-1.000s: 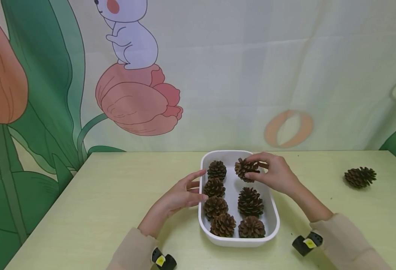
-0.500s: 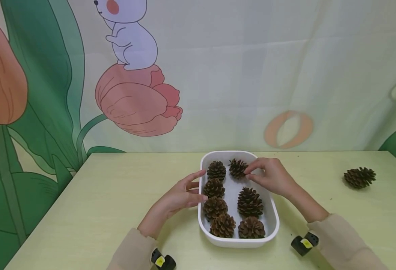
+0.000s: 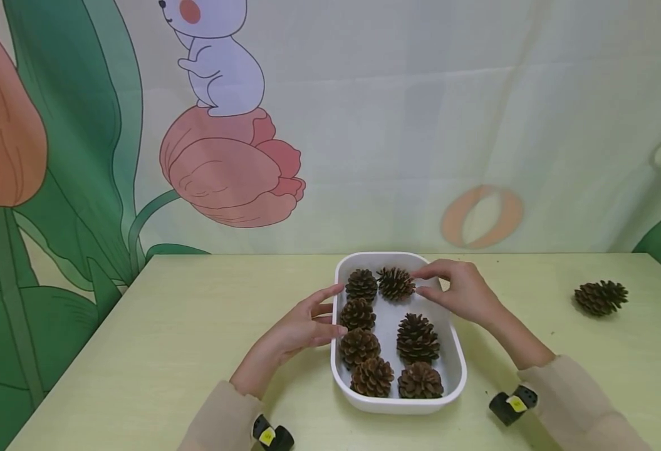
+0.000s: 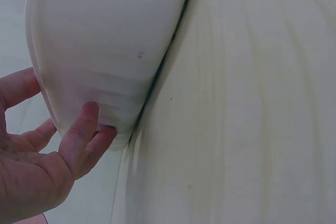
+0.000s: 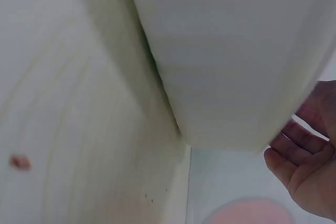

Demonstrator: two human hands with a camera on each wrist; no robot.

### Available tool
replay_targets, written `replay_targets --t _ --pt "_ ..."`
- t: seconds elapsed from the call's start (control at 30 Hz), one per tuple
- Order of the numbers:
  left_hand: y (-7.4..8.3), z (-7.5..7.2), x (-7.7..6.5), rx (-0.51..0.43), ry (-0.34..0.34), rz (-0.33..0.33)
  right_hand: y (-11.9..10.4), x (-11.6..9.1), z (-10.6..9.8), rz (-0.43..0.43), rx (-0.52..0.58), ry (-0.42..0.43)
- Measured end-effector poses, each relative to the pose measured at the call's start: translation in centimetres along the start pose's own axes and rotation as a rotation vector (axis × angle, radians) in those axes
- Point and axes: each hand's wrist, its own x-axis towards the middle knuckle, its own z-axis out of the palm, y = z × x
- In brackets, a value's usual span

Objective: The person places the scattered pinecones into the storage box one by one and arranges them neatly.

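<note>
A white plastic tub (image 3: 392,404) on the table holds several brown pine cones. In the head view my left hand (image 3: 296,322) grips the tub's left wall, thumb over the rim; the left wrist view shows its fingers (image 4: 84,129) against the outer side. My right hand (image 3: 462,291) hovers over the far right rim with thumb and fingers parted. Just left of its fingertips lies a pine cone (image 3: 396,284) in the far right part of the tub, beside another pine cone (image 3: 361,285). In the right wrist view the right hand (image 5: 310,161) is partly hidden by the tub wall.
One more pine cone (image 3: 601,297) lies on the pale yellow table (image 3: 223,326), far to the right of the tub. A printed curtain (image 3: 364,156) hangs behind the table's back edge. Small dark specks are scattered near the right arm.
My right hand set the pine cone down at the tub's far end, let go, and drew slightly back to the right. The cone now sits further left. My left hand stayed put.
</note>
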Motion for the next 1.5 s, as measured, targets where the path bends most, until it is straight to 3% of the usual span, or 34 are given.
replay_targets --t 0.3,0.53,0.8,1.27,1.5 --pt "0.1 -0.1 -0.1 -0.001 -0.001 0.0 1.3 -1.3 -2.4 0.145 0.072 0.031" --pt "0.0 -0.2 -0.2 0.0 -0.006 0.003 2.8 -2.7 -4.9 0.21 0.086 0.026" --pt "0.1 -0.1 -0.2 -0.006 -0.013 0.006 4.8 -4.7 -7.2 0.248 0.099 0.096" --pt "0.1 0.0 -0.1 0.01 -0.004 0.008 8.1 -7.5 -10.8 0.413 -0.041 0.14" --pt "0.2 0.1 -0.2 0.016 0.002 0.001 9.6 -8.5 -11.9 0.436 -0.066 0.185"
